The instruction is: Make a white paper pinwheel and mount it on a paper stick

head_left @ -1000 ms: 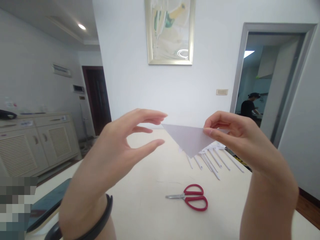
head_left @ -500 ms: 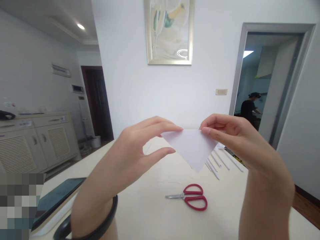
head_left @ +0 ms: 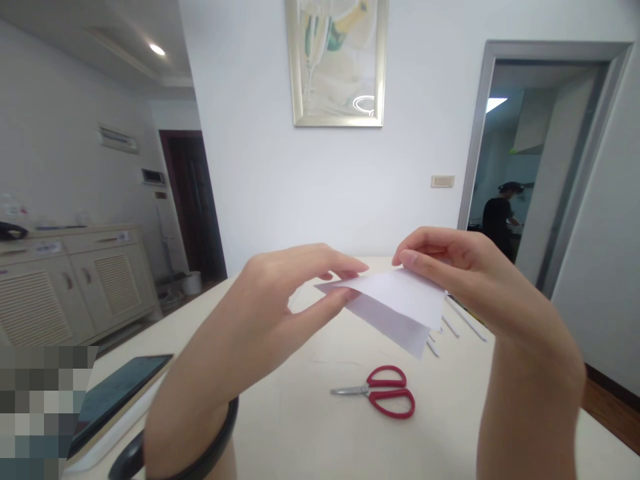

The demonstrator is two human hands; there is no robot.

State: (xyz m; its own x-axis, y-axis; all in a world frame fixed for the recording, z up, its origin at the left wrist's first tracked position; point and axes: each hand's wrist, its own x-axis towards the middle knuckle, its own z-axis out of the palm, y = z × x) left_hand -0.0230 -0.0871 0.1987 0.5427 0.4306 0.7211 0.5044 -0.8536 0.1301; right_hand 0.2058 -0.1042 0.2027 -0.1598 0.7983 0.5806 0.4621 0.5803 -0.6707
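Observation:
A white folded sheet of paper (head_left: 400,297) is held up above the table, its two layers partly apart along the lower side. My right hand (head_left: 450,257) pinches the top edge between thumb and fingers. At the left corner, my left hand (head_left: 300,287) has its thumb against the paper and its fingers just above, loosely around that corner. Below the paper lie scissors (head_left: 393,393) with red handles, blades pointing left. A black band (head_left: 220,433) circles my left wrist.
Several thin white paper rolls (head_left: 465,319) lie on the white table (head_left: 300,427) at the right. A tablet-like dark device (head_left: 120,393) lies at the left edge. Beyond the doorway, a person in black (head_left: 497,220) stands in another room.
The paper has tilted and swung its lower point to the right, and its layers have parted. My left thumb now touches the paper; the scissors have stayed put.

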